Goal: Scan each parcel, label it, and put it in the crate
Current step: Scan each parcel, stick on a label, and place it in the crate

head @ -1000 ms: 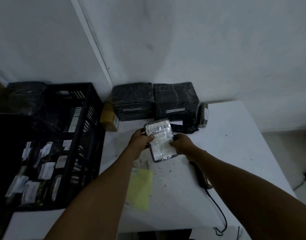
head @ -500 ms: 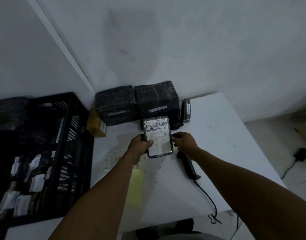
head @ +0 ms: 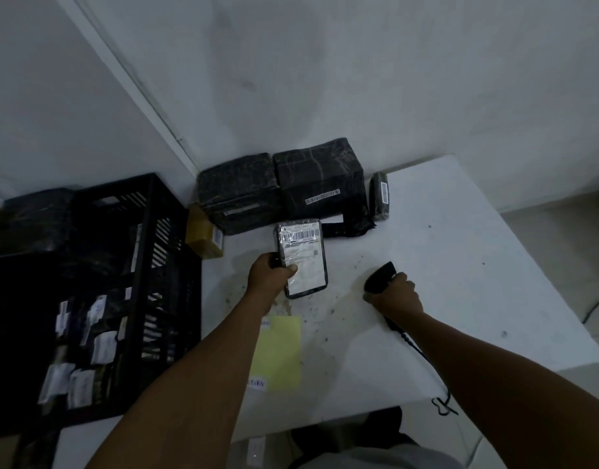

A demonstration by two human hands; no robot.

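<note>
left hand (head: pixel 269 275): fingers grip flat labelled parcel (head: pixel 303 258), held over table (head: pixel 460 265) middle | right hand (head: pixel 394 296): fingers wrapped round scanner (head: pixel 379 277) | crate (head: pixel 98 299): beside table's left edge, holding labelled parcels

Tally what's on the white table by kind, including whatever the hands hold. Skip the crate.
Black parcels: 4 (two big, one slim, one held)
Brown box: 1
Scanner: 1
Yellow sheet: 1
Total: 7
</note>
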